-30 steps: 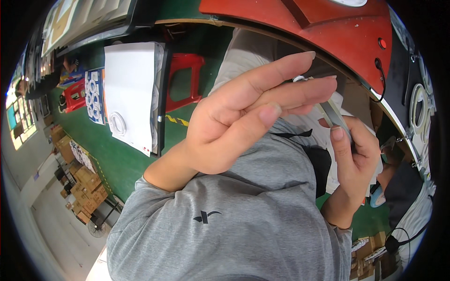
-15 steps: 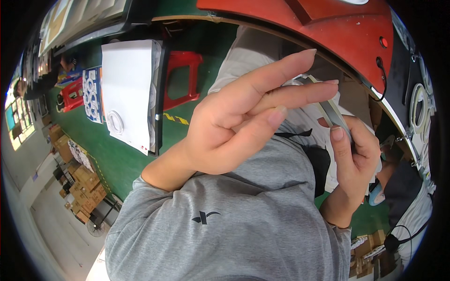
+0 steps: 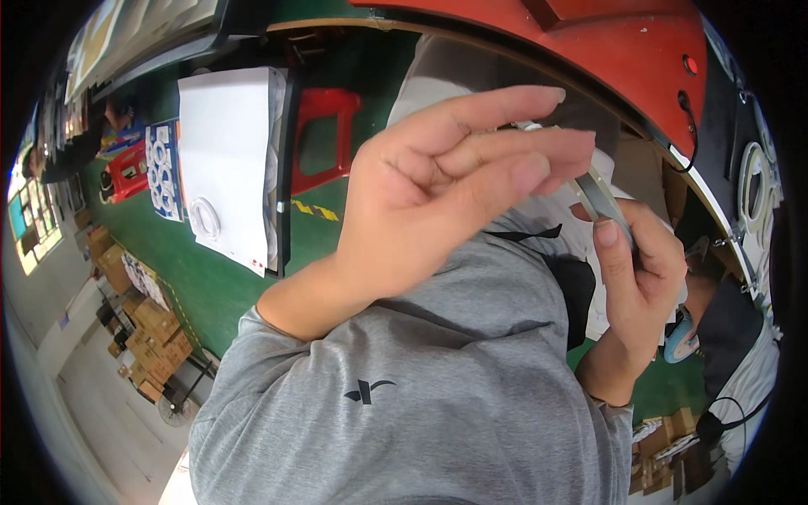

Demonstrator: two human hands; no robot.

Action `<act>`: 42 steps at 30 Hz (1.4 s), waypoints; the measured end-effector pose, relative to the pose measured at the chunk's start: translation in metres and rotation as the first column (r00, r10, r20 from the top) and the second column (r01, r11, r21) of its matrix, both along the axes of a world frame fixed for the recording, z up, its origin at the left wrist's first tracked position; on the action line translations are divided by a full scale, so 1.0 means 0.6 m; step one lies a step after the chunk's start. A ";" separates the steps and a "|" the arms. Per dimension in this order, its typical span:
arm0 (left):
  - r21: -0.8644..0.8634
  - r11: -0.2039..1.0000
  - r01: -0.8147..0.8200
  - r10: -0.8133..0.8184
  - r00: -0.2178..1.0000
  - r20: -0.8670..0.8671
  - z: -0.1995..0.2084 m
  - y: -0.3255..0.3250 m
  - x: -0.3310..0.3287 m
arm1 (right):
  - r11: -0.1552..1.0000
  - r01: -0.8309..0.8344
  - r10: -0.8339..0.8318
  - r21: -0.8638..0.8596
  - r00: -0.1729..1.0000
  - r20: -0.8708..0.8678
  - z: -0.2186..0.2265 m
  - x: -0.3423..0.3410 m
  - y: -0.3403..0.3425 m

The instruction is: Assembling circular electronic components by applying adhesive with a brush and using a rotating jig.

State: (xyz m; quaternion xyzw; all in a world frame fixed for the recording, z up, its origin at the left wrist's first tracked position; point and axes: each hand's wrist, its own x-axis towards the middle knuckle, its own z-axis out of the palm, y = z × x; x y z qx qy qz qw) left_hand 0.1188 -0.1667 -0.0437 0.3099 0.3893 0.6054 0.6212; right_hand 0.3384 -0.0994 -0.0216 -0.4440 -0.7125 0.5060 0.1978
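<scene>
My right hand (image 3: 638, 273) grips a thin, pale ring-shaped part (image 3: 603, 202), seen nearly edge-on, between thumb and fingers. Over its far end is my left hand (image 3: 446, 185). There the left thumb lies against the middle fingers in a pinch, while the index finger stretches out above them. Those fingers cover part of the ring, and whatever lies between their tips is hidden. Both hands are raised in front of my grey shirt, above my lap.
Ahead stands a red work surface (image 3: 623, 50) with a curved edge. To the left, a white sheet (image 3: 227, 151) carries a white ring (image 3: 204, 219), near a red stool (image 3: 341, 139). Cardboard boxes (image 3: 156, 341) are stacked far left. More white rings (image 3: 755, 189) are at the right.
My left thumb has moved to the right and up, closing against the middle fingers, and the hand has turned slightly. My right hand keeps its hold on the ring almost in place.
</scene>
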 end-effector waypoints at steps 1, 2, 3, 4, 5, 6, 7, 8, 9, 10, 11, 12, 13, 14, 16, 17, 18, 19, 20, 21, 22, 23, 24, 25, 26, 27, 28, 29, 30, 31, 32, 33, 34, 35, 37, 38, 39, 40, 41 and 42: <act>-0.019 1.000 -0.011 0.012 0.997 0.077 -0.003 0.003 0.000 | 1.000 -0.003 0.003 -0.004 1.000 0.001 -0.002 0.000 -0.001; -0.040 0.999 -0.017 0.023 0.988 0.155 -0.003 0.005 0.000 | 1.000 -0.001 0.001 -0.004 1.000 -0.009 -0.003 0.000 -0.001; -0.046 0.999 -0.017 0.024 0.987 0.158 0.000 0.007 0.000 | 1.000 0.002 -0.002 -0.004 1.000 -0.019 -0.003 0.001 -0.002; -0.050 0.999 -0.009 0.016 0.989 0.145 0.003 0.008 0.000 | 1.000 0.002 -0.002 -0.010 1.000 -0.016 -0.003 0.002 -0.002; -0.053 0.999 0.000 0.007 0.991 0.132 0.006 0.010 0.000 | 1.000 0.006 -0.006 -0.011 1.000 -0.022 -0.003 0.003 -0.003; -0.058 0.998 0.002 0.006 0.991 0.134 0.008 0.011 0.001 | 1.000 0.010 -0.010 -0.012 1.000 -0.027 -0.003 0.004 -0.003; -0.053 0.998 -0.018 0.026 0.988 0.154 0.011 0.011 0.003 | 1.000 0.012 -0.013 -0.017 1.000 -0.025 -0.001 0.004 -0.003; -0.049 0.998 -0.038 0.046 0.984 0.174 0.012 0.009 0.003 | 0.999 0.016 -0.017 -0.033 1.000 -0.019 0.001 0.004 -0.003; -0.054 0.998 -0.035 0.044 0.984 0.174 0.011 0.008 0.004 | 0.999 0.020 -0.020 -0.048 1.000 -0.013 0.002 0.004 -0.003; -0.011 0.999 -0.034 0.036 0.988 0.152 0.008 0.006 0.005 | 0.998 0.023 -0.023 -0.053 1.000 -0.013 0.002 0.003 -0.004; 0.033 0.999 -0.031 0.027 0.991 0.131 0.004 0.005 0.007 | 0.998 0.030 -0.031 -0.058 0.999 -0.017 0.002 0.002 -0.005; 0.077 0.997 -0.027 0.019 0.994 0.109 0.001 0.004 0.010 | 0.997 0.037 -0.038 -0.062 0.999 -0.022 0.001 0.001 -0.005; 0.122 0.992 -0.023 0.012 0.996 0.087 -0.003 0.003 0.012 | 0.997 0.040 -0.042 -0.064 0.999 -0.022 -0.001 0.001 -0.006; 0.167 0.986 -0.020 0.009 0.998 0.063 -0.004 0.002 0.014 | 0.998 0.031 -0.033 -0.051 0.999 -0.034 -0.004 0.002 -0.005; 0.182 0.983 -0.023 0.010 0.997 0.075 -0.005 0.002 0.019 | 0.999 0.021 -0.023 -0.038 0.999 -0.047 -0.006 0.003 -0.004; 0.197 0.980 -0.027 0.010 0.996 0.088 -0.006 0.002 0.020 | 0.999 0.019 -0.020 -0.033 0.999 -0.048 -0.006 0.003 -0.003; 0.197 0.980 -0.027 0.010 0.996 0.088 -0.007 0.002 0.020 | 1.000 0.016 -0.017 -0.027 0.999 -0.049 -0.007 0.003 -0.003; 0.210 0.977 -0.032 0.017 0.997 0.071 -0.008 0.001 0.021 | 1.000 0.016 -0.017 -0.026 0.999 -0.049 -0.006 0.003 -0.003; 0.223 0.974 -0.036 0.025 0.998 0.052 -0.009 0.001 0.020 | 0.999 0.015 -0.016 -0.032 0.999 -0.045 -0.005 0.002 -0.003; 0.223 0.974 -0.036 0.025 0.998 0.050 -0.010 0.000 0.019 | 0.999 0.014 -0.015 -0.037 0.999 -0.040 -0.005 0.001 -0.003; 0.236 0.971 -0.035 0.026 0.999 0.042 -0.012 0.000 0.018 | 0.999 0.014 -0.015 -0.037 0.999 -0.041 -0.005 0.001 -0.003; 0.250 0.968 -0.034 0.026 0.999 0.035 -0.013 0.000 0.017 | 0.999 0.017 -0.019 -0.043 0.999 -0.042 -0.004 0.001 -0.003; 0.250 0.968 -0.034 0.026 0.999 0.035 -0.013 0.000 0.017 | 0.999 0.020 -0.022 -0.050 0.999 -0.042 -0.004 0.000 -0.003; 0.249 0.968 -0.039 0.029 0.999 0.044 -0.012 0.000 0.017 | 0.999 0.021 -0.023 -0.049 0.999 -0.042 -0.004 0.000 -0.003; 0.248 0.968 -0.044 0.032 0.998 0.053 -0.012 0.000 0.018 | 0.999 0.022 -0.024 -0.049 0.999 -0.042 -0.004 -0.001 -0.003; 0.248 0.968 -0.043 0.031 0.998 0.053 -0.011 0.000 0.017 | 0.999 0.024 -0.026 -0.048 0.999 -0.041 -0.004 -0.001 -0.003; 0.233 0.972 -0.042 0.032 0.998 0.046 -0.009 0.000 0.017 | 0.999 0.026 -0.028 -0.048 0.999 -0.042 -0.004 -0.001 -0.003; 0.219 0.975 -0.042 0.034 0.999 0.040 -0.008 0.000 0.016 | 0.999 0.024 -0.025 -0.038 0.999 -0.040 -0.005 0.000 -0.003; 0.219 0.975 -0.041 0.033 0.999 0.040 -0.006 0.000 0.015 | 0.999 0.022 -0.023 -0.028 0.999 -0.039 -0.005 0.000 -0.003; 0.203 0.978 -0.039 0.031 0.999 0.039 -0.004 0.000 0.015 | 0.999 0.024 -0.025 -0.028 0.999 -0.039 -0.006 0.000 -0.003; 0.188 0.981 -0.038 0.032 0.999 0.037 -0.003 -0.001 0.014 | 1.000 0.021 -0.022 -0.023 0.999 -0.041 -0.006 -0.001 -0.003; 0.189 0.981 -0.039 0.033 0.999 0.036 -0.005 -0.001 0.015 | 1.000 0.018 -0.019 -0.018 0.999 -0.042 -0.007 -0.001 -0.002; 0.201 0.979 -0.038 0.027 0.998 0.055 -0.008 -0.002 0.015 | 1.000 0.017 -0.018 -0.017 0.999 -0.043 -0.008 -0.002 -0.003; 0.213 0.976 -0.034 0.019 0.997 0.075 -0.009 -0.001 0.016 | 1.000 0.020 -0.020 -0.008 0.999 -0.051 -0.010 -0.002 -0.003; 0.223 0.974 -0.033 0.021 0.998 0.052 -0.010 0.001 0.015 | 1.000 0.024 -0.024 0.001 0.998 -0.057 -0.009 -0.001 -0.003; 0.232 0.972 -0.034 0.029 0.999 0.026 -0.010 0.001 0.014 | 1.000 0.021 -0.022 -0.013 0.999 -0.045 -0.006 -0.001 -0.003; 0.233 0.972 -0.034 0.029 0.999 0.025 -0.010 0.001 0.014 | 0.999 0.019 -0.020 -0.027 0.999 -0.033 -0.005 0.000 -0.003; 0.243 0.969 -0.036 0.031 0.999 0.024 -0.011 0.000 0.014 | 0.999 0.018 -0.019 -0.027 0.999 -0.035 -0.007 0.000 -0.003; 0.253 0.967 -0.037 0.032 0.999 0.023 -0.011 0.000 0.015 | 1.000 0.018 -0.019 -0.012 0.998 -0.053 -0.011 0.002 -0.003; 0.254 0.967 -0.035 0.030 0.999 0.021 -0.011 0.000 0.016 | 1.000 0.019 -0.018 0.002 0.997 -0.071 -0.014 0.003 -0.004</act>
